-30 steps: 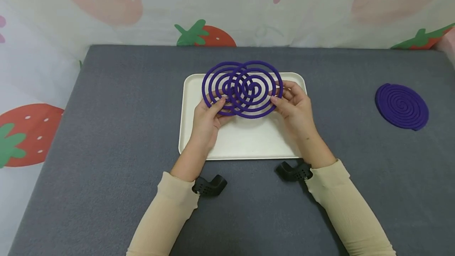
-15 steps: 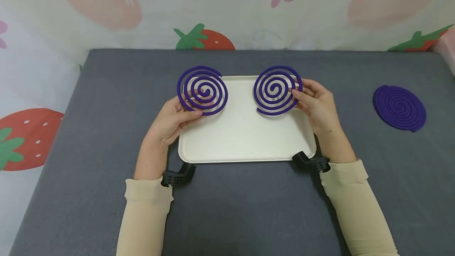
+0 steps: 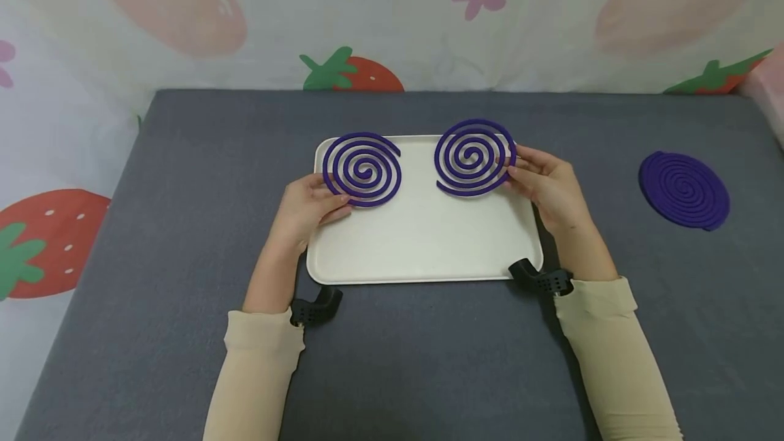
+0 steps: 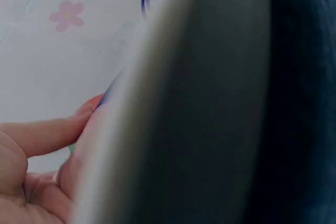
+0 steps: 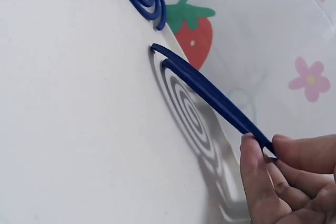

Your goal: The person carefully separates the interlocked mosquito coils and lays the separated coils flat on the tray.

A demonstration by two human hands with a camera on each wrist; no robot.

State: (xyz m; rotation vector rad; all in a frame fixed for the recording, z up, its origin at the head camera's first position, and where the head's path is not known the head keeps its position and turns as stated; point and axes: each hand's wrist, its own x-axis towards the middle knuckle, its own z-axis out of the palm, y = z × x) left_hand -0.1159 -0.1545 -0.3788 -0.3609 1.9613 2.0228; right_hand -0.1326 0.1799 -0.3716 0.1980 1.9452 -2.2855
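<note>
Strawberry-printed cloth (image 3: 392, 12) backs the scene, and in front of it we have a grey-covered bench (image 3: 153, 257)! From the left, the left hand (image 3: 304, 211) comes in at eight o'clock, a black wrist camera (image 3: 316, 306) strapped just by its pale sleeve (image 3: 257, 366). Its fingers are closed in a pinch, thumb in front and the others behind, gripping the left purple coil (image 3: 365, 173) near seven o'clock on its rim. That coil sits over the tray's ten o'clock corner, its loose outer end pointing to two o'clock. Middle of the action, the white tray (image 3: 422, 240)! Across at the tray's one o'clock, the right purple coil (image 3: 471, 154), well apart from its partner, tilted, its shadow falling on the white; whether its far edge touches, I can't tell. On its rim, between three and four o'clock, the right hand (image 3: 554, 189) has a neat pinch, thumb against fingertips with only the strand between. And far out, three o'clock from the tray, a tightly wound purple coil (image 3: 684, 190) lies flat on the bench
</note>
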